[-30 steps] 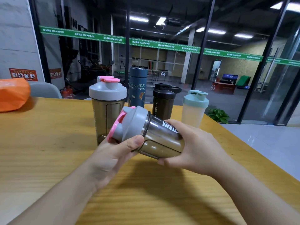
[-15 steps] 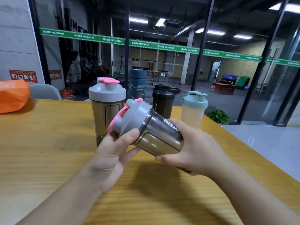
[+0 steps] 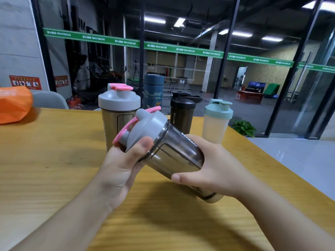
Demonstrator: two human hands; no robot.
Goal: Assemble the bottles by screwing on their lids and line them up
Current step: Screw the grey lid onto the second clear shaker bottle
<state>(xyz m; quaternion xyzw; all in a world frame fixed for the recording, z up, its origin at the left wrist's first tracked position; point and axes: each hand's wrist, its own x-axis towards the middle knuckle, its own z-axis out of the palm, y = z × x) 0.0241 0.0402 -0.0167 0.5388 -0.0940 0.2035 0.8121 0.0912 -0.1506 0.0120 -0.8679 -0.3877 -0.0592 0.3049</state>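
A smoky shaker bottle (image 3: 174,156) is held tilted above the wooden bench (image 3: 54,169), its grey lid (image 3: 146,129) pointing up and to the left, base low on the right. The lid sits on the bottle's mouth, and a pink loop (image 3: 126,127) arches over its top. The left hand (image 3: 119,167) grips the lid – thumb across the near side of the rim, the other fingers curled behind it, out of sight. The right hand (image 3: 212,163) wraps the bottle's body near its base, thumb along the near side and fingers over the top, partly covering white lettering.

Behind it, toward the far edge of the bench, four more bottles stand upright in a rough row: a matching smoky shaker with a grey lid and pink cap (image 3: 118,113) just behind the held one, a dark blue flask (image 3: 153,93) farther back, a black bottle (image 3: 183,113), and a pale bottle with a mint-green lid (image 3: 216,120) at the right. An orange bag (image 3: 15,104) lies at the far left – well apart from the bottles.
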